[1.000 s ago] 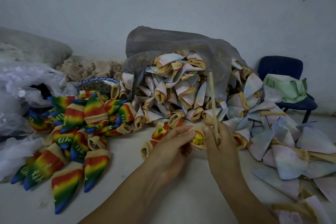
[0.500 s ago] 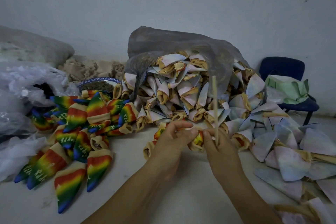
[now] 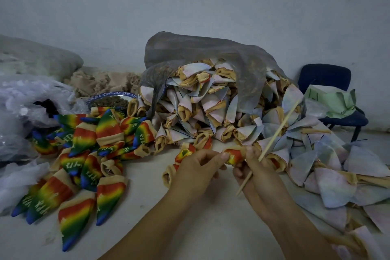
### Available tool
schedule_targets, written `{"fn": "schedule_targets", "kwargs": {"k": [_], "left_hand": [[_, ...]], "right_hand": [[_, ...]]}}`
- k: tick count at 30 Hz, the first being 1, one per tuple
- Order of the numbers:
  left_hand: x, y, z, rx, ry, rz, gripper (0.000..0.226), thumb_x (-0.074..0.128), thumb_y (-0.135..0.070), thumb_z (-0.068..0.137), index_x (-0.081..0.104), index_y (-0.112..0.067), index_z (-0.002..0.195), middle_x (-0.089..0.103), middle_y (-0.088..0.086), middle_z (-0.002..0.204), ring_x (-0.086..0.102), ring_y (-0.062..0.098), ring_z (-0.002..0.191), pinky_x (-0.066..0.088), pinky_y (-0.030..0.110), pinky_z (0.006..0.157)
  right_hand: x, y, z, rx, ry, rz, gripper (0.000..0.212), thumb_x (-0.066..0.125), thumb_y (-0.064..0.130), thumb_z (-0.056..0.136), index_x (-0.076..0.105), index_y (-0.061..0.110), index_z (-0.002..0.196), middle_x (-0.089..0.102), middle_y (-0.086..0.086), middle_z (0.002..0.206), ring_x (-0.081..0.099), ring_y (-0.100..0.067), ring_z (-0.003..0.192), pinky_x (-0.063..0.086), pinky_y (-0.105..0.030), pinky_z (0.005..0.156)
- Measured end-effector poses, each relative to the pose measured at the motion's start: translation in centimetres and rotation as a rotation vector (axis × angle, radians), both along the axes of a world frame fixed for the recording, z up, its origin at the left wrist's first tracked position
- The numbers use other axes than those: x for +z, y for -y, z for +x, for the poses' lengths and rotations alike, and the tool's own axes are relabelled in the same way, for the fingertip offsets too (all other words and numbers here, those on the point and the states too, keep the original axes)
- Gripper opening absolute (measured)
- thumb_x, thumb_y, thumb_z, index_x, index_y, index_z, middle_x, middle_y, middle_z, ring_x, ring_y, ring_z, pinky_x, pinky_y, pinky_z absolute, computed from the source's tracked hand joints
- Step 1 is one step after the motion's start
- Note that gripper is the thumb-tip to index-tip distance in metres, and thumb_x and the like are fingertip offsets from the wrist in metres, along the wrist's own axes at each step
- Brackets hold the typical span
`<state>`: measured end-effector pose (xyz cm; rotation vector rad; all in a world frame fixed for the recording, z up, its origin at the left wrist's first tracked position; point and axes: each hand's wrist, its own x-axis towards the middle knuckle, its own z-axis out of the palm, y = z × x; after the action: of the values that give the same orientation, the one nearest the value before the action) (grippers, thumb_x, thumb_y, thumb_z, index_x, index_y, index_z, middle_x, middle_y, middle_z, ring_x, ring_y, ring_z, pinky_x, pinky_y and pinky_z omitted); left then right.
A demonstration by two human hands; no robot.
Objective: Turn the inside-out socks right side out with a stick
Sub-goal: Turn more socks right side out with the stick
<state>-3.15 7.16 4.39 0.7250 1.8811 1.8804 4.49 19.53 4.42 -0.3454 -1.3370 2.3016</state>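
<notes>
- In the head view, we see the left hand point(image 3: 198, 167) and the right hand point(image 3: 255, 169) meet over the middle of the white floor point(image 3: 190, 228), near its front edge.
- Between them is a small sock with a tan cuff and red-and-yellow rainbow fabric point(image 3: 234, 156), held just above the floor.
- The left grip is closed on it: thumb and curled fingers pinch the sock's left end.
- The right grip is closed too. Its thumb presses on the sock's right end, and its curled fingers hold a thin pale wooden stick point(image 3: 278, 129).
- The stick slants from below the right hand up and to the right, over the pale socks.
- We cannot tell whether the stick's tip is inside the sock.
- A heap of pale, inside-out socks with tan cuffs point(image 3: 211, 107) spills from a grey translucent plastic bag point(image 3: 200, 48) at the back centre and spreads towards the right edge.
- A spread of rainbow-striped socks with white lettering point(image 3: 84, 154) lies on the left half of the floor.
- Clear crumpled plastic bags point(image 3: 21, 99) sit at the left edge, and a blue-rimmed bowl point(image 3: 111, 96) stands behind the rainbow socks.
- A dark blue chair point(image 3: 325, 76) stands at the back right corner, with a pale green folded bag point(image 3: 335, 101) on its seat.
</notes>
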Motion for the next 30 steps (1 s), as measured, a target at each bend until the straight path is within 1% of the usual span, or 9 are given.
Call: {"fn": "schedule_targets", "kwargs": {"k": [2, 4, 8, 11, 13, 16, 22, 27, 30], "left_hand": [[0.13, 0.01, 0.04, -0.024, 0.05, 0.092, 0.007, 0.067, -0.031, 0.09, 0.074, -0.029, 0.092, 0.074, -0.007, 0.075, 0.064, 0.0, 0.062, 0.049, 0.014, 0.059], [0.27, 0.09, 0.16, -0.024, 0.064, 0.144, 0.02, 0.064, -0.016, 0.094, 0.074, -0.033, 0.09, 0.076, 0.0, 0.078, 0.07, 0.005, 0.068, 0.051, 0.012, 0.064], [0.2, 0.27, 0.16, -0.015, -0.035, 0.104, 0.049, 0.061, -0.012, 0.096, 0.073, -0.056, 0.078, 0.077, -0.01, 0.084, 0.072, 0.005, 0.079, 0.052, 0.012, 0.07], [0.21, 0.37, 0.19, -0.063, -0.157, 0.014, 0.049, 0.061, -0.019, 0.096, 0.066, -0.068, 0.093, 0.074, -0.02, 0.094, 0.069, 0.001, 0.089, 0.054, 0.018, 0.081], [0.04, 0.27, 0.17, -0.065, -0.232, -0.045, 0.037, 0.064, -0.027, 0.094, 0.066, -0.063, 0.103, 0.071, -0.022, 0.099, 0.065, -0.002, 0.094, 0.054, 0.026, 0.089], [-0.2, 0.12, 0.1, -0.016, -0.163, -0.001, 0.029, 0.067, -0.03, 0.092, 0.071, -0.058, 0.1, 0.07, -0.016, 0.1, 0.065, 0.002, 0.097, 0.053, 0.033, 0.095], [0.03, -0.06, 0.32, 0.038, 0.092, 0.099, 0.035, 0.065, -0.015, 0.093, 0.078, -0.046, 0.083, 0.075, -0.016, 0.098, 0.07, 0.0, 0.093, 0.054, 0.014, 0.079], [0.08, -0.28, 0.09, 0.001, 0.321, 0.195, 0.014, 0.072, -0.023, 0.082, 0.08, -0.03, 0.091, 0.074, -0.014, 0.087, 0.065, -0.002, 0.081, 0.043, 0.019, 0.076], [0.07, -0.37, -0.22, -0.097, 0.463, 0.285, 0.023, 0.072, -0.024, 0.071, 0.08, -0.018, 0.091, 0.069, -0.008, 0.078, 0.055, 0.006, 0.071, 0.04, 0.019, 0.065]], "right_hand": [[-0.04, -0.06, 0.0, -0.009, -0.022, 0.007, 0.025, 0.051, 0.032, 0.087, 0.06, 0.012, 0.098, 0.064, -0.001, 0.077, 0.057, -0.006, 0.063, 0.052, -0.019, 0.06], [-0.1, -0.01, -0.06, -0.015, -0.033, 0.064, 0.023, 0.048, 0.029, 0.091, 0.06, 0.01, 0.099, 0.065, -0.003, 0.082, 0.058, -0.007, 0.067, 0.052, -0.019, 0.062], [-0.35, 0.1, -0.15, -0.03, -0.027, 0.191, 0.024, 0.045, 0.028, 0.093, 0.064, 0.013, 0.093, 0.064, -0.005, 0.083, 0.055, -0.011, 0.07, 0.051, -0.02, 0.064], [-0.37, 0.18, -0.09, -0.029, -0.012, 0.294, 0.027, 0.045, 0.034, 0.09, 0.069, 0.023, 0.085, 0.064, -0.001, 0.078, 0.054, -0.009, 0.067, 0.05, -0.021, 0.064], [-0.46, 0.34, -0.15, -0.021, 0.006, 0.379, 0.03, 0.043, 0.036, 0.09, 0.07, 0.03, 0.079, 0.064, 0.004, 0.073, 0.053, -0.007, 0.064, 0.049, -0.021, 0.064], [-0.7, 0.5, -0.42, -0.036, 0.025, 0.438, 0.035, 0.04, 0.032, 0.096, 0.069, 0.033, 0.078, 0.062, 0.006, 0.07, 0.052, -0.006, 0.062, 0.046, -0.026, 0.068], [-0.99, 0.57, -0.19, -0.078, 0.113, 0.599, 0.03, 0.039, 0.048, 0.088, 0.064, 0.031, 0.083, 0.062, 0.005, 0.068, 0.053, -0.009, 0.064, 0.042, -0.039, 0.065], [-0.82, 0.77, -0.68, -0.147, 0.031, 0.319, 0.027, 0.042, 0.029, 0.099, 0.063, 0.018, 0.085, 0.054, 0.002, 0.061, 0.049, -0.008, 0.056, 0.044, -0.023, 0.058], [-0.66, 0.75, -0.63, -0.131, 0.024, 0.154, 0.026, 0.042, 0.028, 0.1, 0.06, 0.019, 0.083, 0.052, 0.002, 0.061, 0.048, -0.005, 0.053, 0.042, -0.022, 0.055]]}}
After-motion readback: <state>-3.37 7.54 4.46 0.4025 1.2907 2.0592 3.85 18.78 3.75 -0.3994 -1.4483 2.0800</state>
